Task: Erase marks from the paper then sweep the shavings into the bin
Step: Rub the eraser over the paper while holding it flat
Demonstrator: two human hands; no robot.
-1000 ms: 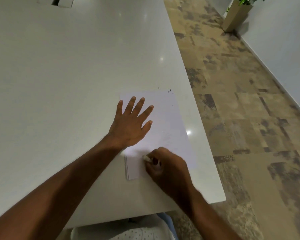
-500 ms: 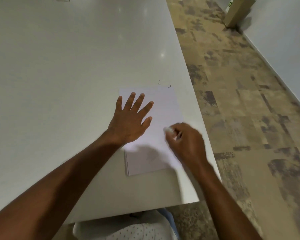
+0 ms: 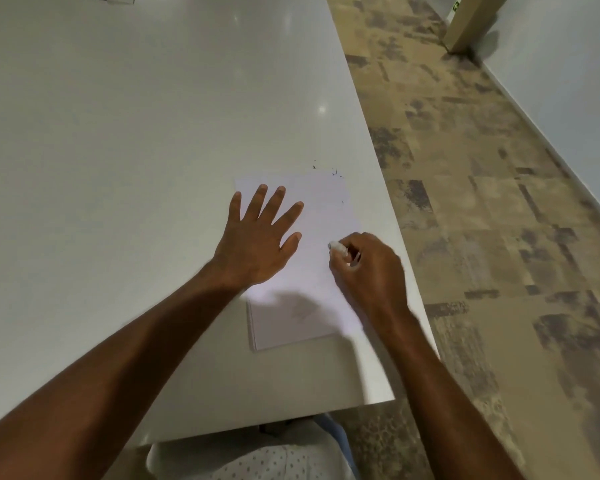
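I have the left hand [image 3: 257, 244] flat on the paper [image 3: 326, 216], fingers spread wide and gripping nothing; I judge it is there to pin the sheet so rubbing cannot drag or crumple it. The paper lies near the right edge of the table [image 3: 118, 133], toward the near end, which keeps it within easy reach of both arms. The right hand [image 3: 368, 268] rests on the right side of the sheet with its fingers curled closed around a small white eraser [image 3: 336, 248], whose tip pokes out toward the left and seems to touch the page. A faint grey smudge [image 3: 302, 311] shows on the near part of the sheet, in shadow. A few dark shavings [image 3: 333, 172] sit just past the far right corner of the paper, on the table. I see no bin, so sweeping is not yet begun. A tall box [image 3: 471, 22] stands far off on the floor by the wall.
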